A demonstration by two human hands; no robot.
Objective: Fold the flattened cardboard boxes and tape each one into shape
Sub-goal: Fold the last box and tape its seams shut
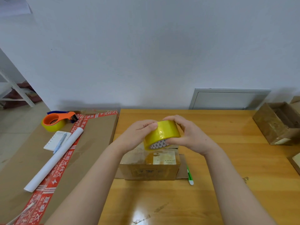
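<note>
Tape roll [162, 134], centre frame: light, slick, gripped by fingers of left hand [138, 135] and right hand [191, 137] above box [150, 166] on tabletop [227, 176]; loose end probably under left thumb. Hold by rim.

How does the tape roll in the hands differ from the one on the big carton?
The held tape roll is bare; the other tape roll sits in an orange dispenser. Left hand and right hand grip the first above the small box; the second lies on the big carton. Both are yellow.
</note>
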